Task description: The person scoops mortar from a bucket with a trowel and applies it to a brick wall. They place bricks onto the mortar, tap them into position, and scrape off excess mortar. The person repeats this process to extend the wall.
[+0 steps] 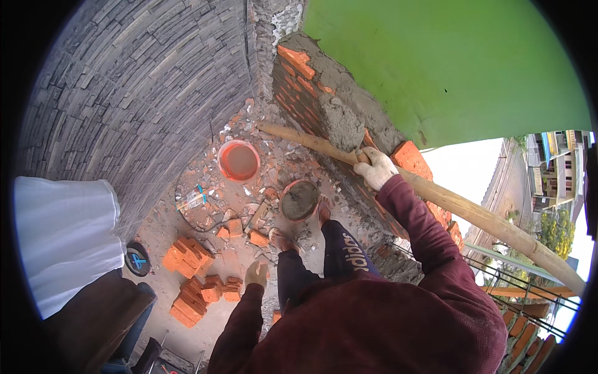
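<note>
My right hand [375, 168], in a pale work glove, is closed beside a long wooden pole [458, 202] that slants across the view. A short wooden handle shows at its fingers; it looks like a trowel's, with the blade hidden or covered by mortar. Just beyond lies wet grey mortar [346, 124] on the top and side of a low brick wall [299, 96]. My left hand [256, 274], also gloved, hangs low by my left leg, near loose red bricks [212, 288]. Its fingers are too unclear to read.
A bucket of mortar [299, 200] stands by my feet, and a red bucket of murky liquid [238, 161] farther off. Brick stacks [187, 257] and rubble cover the floor. Grey stone cladding [149, 81] rises left, a green wall [448, 62] right. White cloth [68, 230] hangs at left.
</note>
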Available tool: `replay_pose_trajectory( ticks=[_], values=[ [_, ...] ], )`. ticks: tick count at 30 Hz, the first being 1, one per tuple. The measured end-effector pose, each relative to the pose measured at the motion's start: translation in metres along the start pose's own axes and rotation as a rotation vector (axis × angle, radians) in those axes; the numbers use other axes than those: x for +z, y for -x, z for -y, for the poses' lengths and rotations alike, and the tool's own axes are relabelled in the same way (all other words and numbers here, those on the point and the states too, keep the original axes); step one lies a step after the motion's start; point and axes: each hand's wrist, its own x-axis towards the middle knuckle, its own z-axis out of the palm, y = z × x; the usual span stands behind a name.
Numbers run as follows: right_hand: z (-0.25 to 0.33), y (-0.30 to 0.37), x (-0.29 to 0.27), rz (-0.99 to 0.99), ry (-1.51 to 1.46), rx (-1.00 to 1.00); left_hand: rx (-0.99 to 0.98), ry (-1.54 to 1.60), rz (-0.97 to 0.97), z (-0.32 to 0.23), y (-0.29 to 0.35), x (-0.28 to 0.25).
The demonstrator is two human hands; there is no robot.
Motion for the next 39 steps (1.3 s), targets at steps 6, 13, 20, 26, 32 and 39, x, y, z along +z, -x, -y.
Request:
replay_pose_trajectory(
  ticks=[6,13,20,26,32,39],
  values=[
    [-0.026,-0.142,-0.028,-0.331,0.675,0.039,-0.236,0.142,-0.127,0.034,0.05,-0.017],
    [-0.005,-0.131,-0.079,-0.139,0.521,-0.018,-0.382,0.201,-0.148,0.019,0.145,0.052],
    [-0.049,-0.189,-0.093,0.036,0.448,0.045,-0.044,0.09,0.048,-0.03,0.107,0.092],
    [-0.086,-0.186,-0.11,0.133,0.522,0.025,-0.171,0.526,-0.152,-0.06,0.061,0.069],
    [-0.069,-0.126,-0.15,0.26,0.594,0.063,-0.294,0.654,-0.174,-0.047,0.051,0.086],
    [0.002,-0.211,-0.14,0.278,0.437,0.007,-0.432,0.444,0.064,-0.003,0.086,0.118]
  ],
)
